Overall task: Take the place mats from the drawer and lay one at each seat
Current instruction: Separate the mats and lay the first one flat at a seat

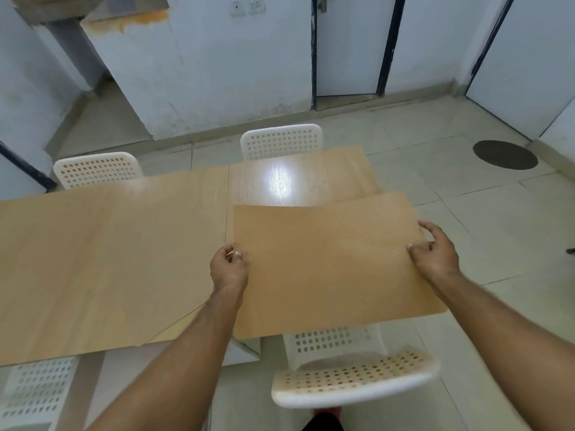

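A tan rectangular place mat point(329, 262) is held flat above the near right corner of the light wooden table point(109, 259), its near edge hanging past the table's edge. My left hand point(228, 269) pinches the mat's left edge. My right hand point(435, 250) grips its right edge, thumb on top. I cannot tell whether it is a single mat or a stack. No drawer is in view.
White perforated chairs stand around the table: two at the far side point(281, 141) point(96, 169), one point(354, 377) right below the mat, one point(34, 390) at the near left. A dark round mat point(505, 154) lies on the tiled floor at right. Walls and doors behind.
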Demonstrator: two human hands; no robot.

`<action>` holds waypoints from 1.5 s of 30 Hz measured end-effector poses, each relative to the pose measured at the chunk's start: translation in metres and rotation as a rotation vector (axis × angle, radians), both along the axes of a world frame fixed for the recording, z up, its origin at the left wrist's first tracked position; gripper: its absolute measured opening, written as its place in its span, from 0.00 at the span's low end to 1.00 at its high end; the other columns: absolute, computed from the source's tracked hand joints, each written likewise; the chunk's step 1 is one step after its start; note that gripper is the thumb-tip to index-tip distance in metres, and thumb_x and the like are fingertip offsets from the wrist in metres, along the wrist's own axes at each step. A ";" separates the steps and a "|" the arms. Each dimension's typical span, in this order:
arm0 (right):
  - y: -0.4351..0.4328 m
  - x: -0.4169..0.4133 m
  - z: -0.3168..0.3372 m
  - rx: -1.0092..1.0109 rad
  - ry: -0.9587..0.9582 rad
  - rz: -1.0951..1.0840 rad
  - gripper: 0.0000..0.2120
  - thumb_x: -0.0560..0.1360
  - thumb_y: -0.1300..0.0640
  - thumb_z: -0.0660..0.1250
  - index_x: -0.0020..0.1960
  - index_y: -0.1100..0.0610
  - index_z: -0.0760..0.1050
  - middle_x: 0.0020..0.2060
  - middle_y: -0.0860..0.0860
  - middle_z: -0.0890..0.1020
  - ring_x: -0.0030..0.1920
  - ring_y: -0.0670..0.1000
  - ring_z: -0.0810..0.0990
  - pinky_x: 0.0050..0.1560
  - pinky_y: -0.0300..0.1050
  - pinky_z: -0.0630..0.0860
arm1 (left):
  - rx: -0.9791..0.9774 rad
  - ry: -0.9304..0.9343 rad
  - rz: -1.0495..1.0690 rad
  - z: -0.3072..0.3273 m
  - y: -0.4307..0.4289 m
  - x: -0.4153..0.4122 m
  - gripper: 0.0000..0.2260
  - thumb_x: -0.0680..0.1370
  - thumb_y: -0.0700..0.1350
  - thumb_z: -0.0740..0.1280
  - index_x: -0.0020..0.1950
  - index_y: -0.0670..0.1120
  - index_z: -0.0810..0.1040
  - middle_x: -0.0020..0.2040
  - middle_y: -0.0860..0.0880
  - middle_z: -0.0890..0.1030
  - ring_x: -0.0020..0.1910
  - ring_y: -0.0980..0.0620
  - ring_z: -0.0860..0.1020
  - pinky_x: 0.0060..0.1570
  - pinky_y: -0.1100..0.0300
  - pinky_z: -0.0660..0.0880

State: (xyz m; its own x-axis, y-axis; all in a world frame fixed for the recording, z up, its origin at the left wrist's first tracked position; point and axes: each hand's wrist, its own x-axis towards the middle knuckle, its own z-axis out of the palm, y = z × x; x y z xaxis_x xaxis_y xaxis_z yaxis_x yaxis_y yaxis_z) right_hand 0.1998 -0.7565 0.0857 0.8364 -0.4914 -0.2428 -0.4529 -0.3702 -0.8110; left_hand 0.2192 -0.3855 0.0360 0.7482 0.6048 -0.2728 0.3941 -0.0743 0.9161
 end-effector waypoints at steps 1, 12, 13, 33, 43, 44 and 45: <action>0.001 0.018 -0.005 -0.021 0.011 0.024 0.23 0.77 0.60 0.69 0.70 0.46 0.72 0.55 0.57 0.81 0.55 0.58 0.79 0.61 0.53 0.75 | 0.010 0.028 0.010 -0.008 -0.001 0.015 0.11 0.81 0.40 0.63 0.63 0.44 0.78 0.54 0.45 0.82 0.48 0.46 0.81 0.51 0.56 0.78; -0.004 0.082 -0.056 -0.165 0.130 0.126 0.19 0.79 0.63 0.65 0.69 0.56 0.76 0.67 0.56 0.78 0.67 0.59 0.75 0.69 0.51 0.68 | 0.110 0.179 0.013 -0.052 -0.014 0.069 0.12 0.80 0.40 0.64 0.63 0.44 0.79 0.56 0.43 0.83 0.54 0.44 0.81 0.58 0.52 0.77; -0.006 0.085 -0.063 -0.194 0.147 0.155 0.20 0.78 0.62 0.66 0.70 0.55 0.75 0.68 0.58 0.76 0.67 0.60 0.75 0.69 0.51 0.67 | 0.138 0.199 0.002 -0.050 -0.015 0.072 0.13 0.80 0.40 0.64 0.64 0.43 0.78 0.57 0.43 0.82 0.55 0.44 0.80 0.58 0.55 0.76; 0.001 0.037 -0.125 -0.799 0.406 0.904 0.36 0.77 0.29 0.43 0.80 0.40 0.34 0.81 0.53 0.36 0.80 0.58 0.37 0.77 0.59 0.39 | 0.829 0.626 -0.816 -0.075 -0.077 -0.024 0.46 0.71 0.78 0.47 0.79 0.56 0.33 0.78 0.46 0.29 0.77 0.40 0.30 0.71 0.33 0.54; -0.011 0.019 -0.128 -0.810 0.398 0.888 0.38 0.76 0.27 0.39 0.80 0.42 0.32 0.80 0.53 0.34 0.79 0.58 0.34 0.78 0.59 0.37 | 0.841 0.629 -0.841 -0.075 -0.091 -0.040 0.43 0.73 0.77 0.46 0.78 0.57 0.31 0.78 0.46 0.28 0.76 0.40 0.29 0.72 0.33 0.52; -0.010 0.019 -0.128 -0.803 0.404 0.885 0.39 0.76 0.27 0.39 0.80 0.42 0.32 0.80 0.53 0.33 0.79 0.58 0.34 0.77 0.59 0.37 | 0.840 0.625 -0.843 -0.075 -0.091 -0.040 0.43 0.73 0.77 0.46 0.78 0.57 0.31 0.78 0.46 0.28 0.76 0.40 0.29 0.72 0.33 0.52; -0.008 0.018 -0.129 -0.798 0.410 0.882 0.39 0.75 0.27 0.39 0.79 0.42 0.31 0.79 0.53 0.33 0.79 0.58 0.33 0.77 0.60 0.36 | 0.839 0.621 -0.844 -0.075 -0.090 -0.040 0.43 0.73 0.77 0.46 0.78 0.57 0.31 0.78 0.46 0.28 0.76 0.40 0.29 0.71 0.32 0.52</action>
